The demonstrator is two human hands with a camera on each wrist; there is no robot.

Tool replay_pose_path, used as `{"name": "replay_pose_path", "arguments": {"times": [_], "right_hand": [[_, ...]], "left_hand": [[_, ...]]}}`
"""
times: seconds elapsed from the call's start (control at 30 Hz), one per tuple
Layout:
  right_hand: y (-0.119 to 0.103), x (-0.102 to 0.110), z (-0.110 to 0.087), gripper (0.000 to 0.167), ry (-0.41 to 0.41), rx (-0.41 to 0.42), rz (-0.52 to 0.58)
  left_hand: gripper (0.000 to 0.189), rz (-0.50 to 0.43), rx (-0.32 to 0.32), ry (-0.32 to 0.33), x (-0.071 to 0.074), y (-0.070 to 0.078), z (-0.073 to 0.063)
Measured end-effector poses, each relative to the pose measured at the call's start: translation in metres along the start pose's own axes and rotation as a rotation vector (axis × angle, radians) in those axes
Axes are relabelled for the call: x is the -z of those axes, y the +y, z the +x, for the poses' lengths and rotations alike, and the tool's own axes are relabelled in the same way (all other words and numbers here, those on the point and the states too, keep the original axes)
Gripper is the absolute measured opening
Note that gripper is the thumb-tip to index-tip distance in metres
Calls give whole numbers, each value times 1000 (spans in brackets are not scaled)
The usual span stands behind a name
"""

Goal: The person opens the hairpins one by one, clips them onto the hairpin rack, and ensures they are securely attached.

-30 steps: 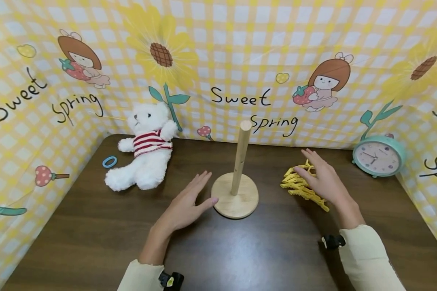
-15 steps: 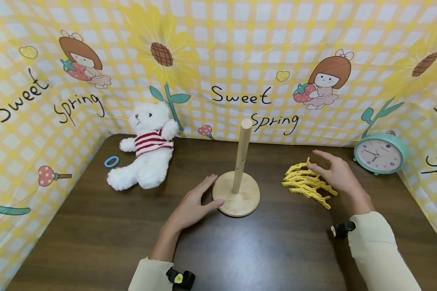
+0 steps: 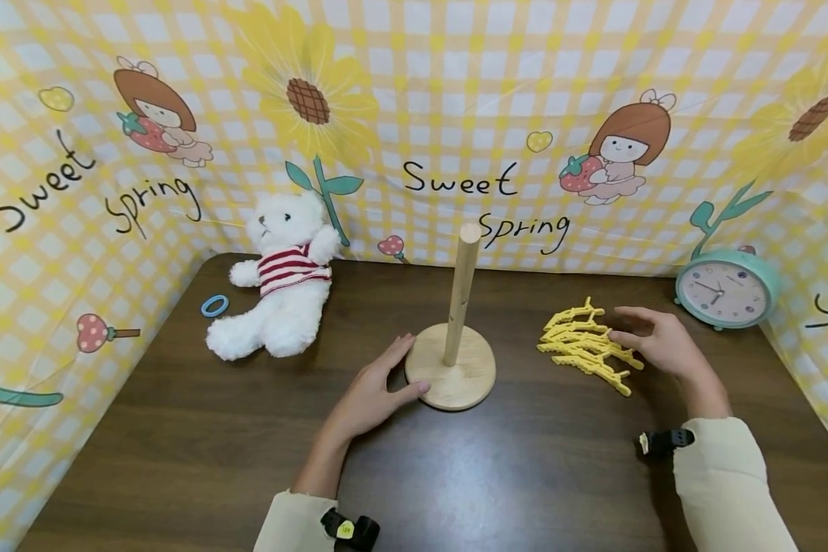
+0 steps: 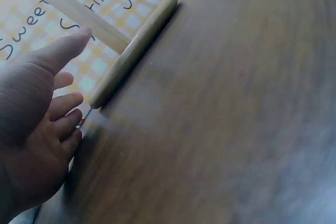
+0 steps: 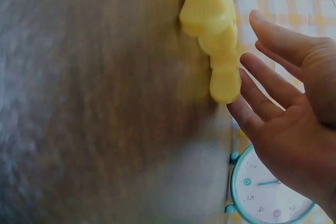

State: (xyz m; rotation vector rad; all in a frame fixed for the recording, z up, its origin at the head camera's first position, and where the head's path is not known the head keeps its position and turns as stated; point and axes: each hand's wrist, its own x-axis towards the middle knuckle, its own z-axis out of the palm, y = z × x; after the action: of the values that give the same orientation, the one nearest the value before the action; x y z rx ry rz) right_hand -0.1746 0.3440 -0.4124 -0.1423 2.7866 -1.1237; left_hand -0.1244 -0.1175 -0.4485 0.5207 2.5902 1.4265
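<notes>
Closest to me are two pale sleeves (image 3: 721,475), with a black band (image 3: 350,529) at each wrist. The left hand (image 3: 369,395) is wide open, thumb away from the fingers, and has hold of nothing. It is right by the round wooden stand (image 3: 472,372), which sits in the middle of the brown table (image 3: 524,460) with its pole straight up. I can't tell if they touch. The right hand (image 3: 669,345) is open too, fingers a little bent, holding nothing. It is just beside a pile of bumpy yellow sticks (image 3: 583,335), maybe touching them. A white teddy bear (image 3: 291,276) in a stripy shirt is over on the left, near a blue ring (image 3: 213,314). A green clock (image 3: 726,290) stands at the back right. Behind it all hangs a yellow checked cloth (image 3: 448,77).
</notes>
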Motion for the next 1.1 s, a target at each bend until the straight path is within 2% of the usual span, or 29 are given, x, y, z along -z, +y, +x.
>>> {"name": "replay_pose_path", "arguments": {"times": [0.17,0.4,0.57,0.87,1.1], "right_hand": [[7,-1,0,52,25,14,-44],[10,-3,0,50,10,24,-73],[11,-2,-2,50,4,33,-65],[12,-2,-7,38,-12,21,-56],[15,3,-9,37,32,13,-108]], "left_hand": [[82,30,-20,-9,-2,-1,-2],[79,76,-61,-40,-4,-4,-2],[78,101,-45,-40,-5,-4,-1],[78,121,-36,-33,-7,-4,-1],[78,117,-37,-32,-6,-3,-1]]}}
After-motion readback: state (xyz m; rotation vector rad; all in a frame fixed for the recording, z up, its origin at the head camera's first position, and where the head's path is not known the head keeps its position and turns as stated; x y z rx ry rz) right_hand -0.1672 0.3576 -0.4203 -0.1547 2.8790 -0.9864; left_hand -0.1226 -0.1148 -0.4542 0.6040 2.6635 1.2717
